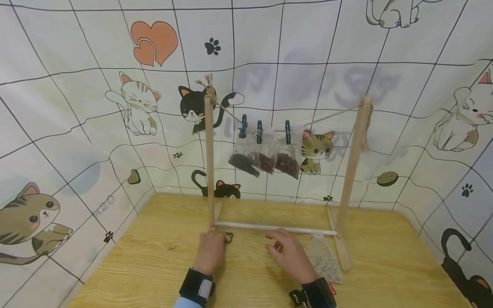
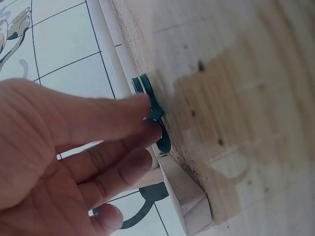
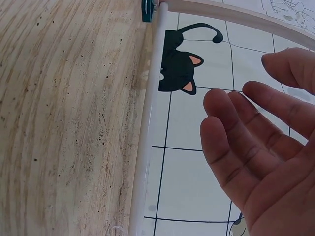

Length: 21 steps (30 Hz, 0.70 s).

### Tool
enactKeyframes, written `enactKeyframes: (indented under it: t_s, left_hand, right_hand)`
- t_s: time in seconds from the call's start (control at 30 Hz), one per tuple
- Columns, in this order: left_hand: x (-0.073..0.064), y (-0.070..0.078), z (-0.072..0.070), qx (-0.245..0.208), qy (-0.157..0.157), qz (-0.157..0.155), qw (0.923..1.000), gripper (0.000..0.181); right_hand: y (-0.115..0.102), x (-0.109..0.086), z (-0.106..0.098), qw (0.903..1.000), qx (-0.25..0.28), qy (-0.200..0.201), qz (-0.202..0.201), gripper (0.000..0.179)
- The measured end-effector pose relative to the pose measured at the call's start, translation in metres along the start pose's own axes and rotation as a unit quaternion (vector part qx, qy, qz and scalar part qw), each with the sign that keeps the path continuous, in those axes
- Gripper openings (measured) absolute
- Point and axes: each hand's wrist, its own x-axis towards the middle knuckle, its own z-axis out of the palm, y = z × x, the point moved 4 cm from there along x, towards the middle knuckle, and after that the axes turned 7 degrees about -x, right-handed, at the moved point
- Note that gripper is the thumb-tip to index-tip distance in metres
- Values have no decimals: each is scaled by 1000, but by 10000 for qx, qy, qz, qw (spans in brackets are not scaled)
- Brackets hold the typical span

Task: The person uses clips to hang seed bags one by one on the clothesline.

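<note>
My left hand (image 1: 209,252) is low over the table near the foot of the left post. Thumb and index finger pinch a dark green clothespin (image 2: 156,110) close to the tabletop, its end showing beside the fingers in the head view. My right hand (image 1: 289,252) holds nothing; its fingers (image 3: 241,137) are loosely bent near the white crossbar (image 1: 269,228). Beside it, partly behind the wrist, lies a clear bag of pale grains (image 1: 323,261). Three clear bags with dark contents (image 1: 288,164) hang from a string (image 1: 331,114) by green clothespins (image 1: 259,131).
A wooden frame has a left post (image 1: 209,162) and a right post (image 1: 352,171), with feet on the wooden table (image 1: 146,256). The string sags between the post tops, knotted at the left. A cat-print cloth (image 1: 96,141) surrounds the table at back and sides.
</note>
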Motion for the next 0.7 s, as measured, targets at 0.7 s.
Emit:
enactKeyframes:
  t_s: [0.7]
  left_hand:
    - [1,18,-28,-1187,370,588,9905,18]
  right_hand:
    - [1,0,-2,9998,210,19,32,19]
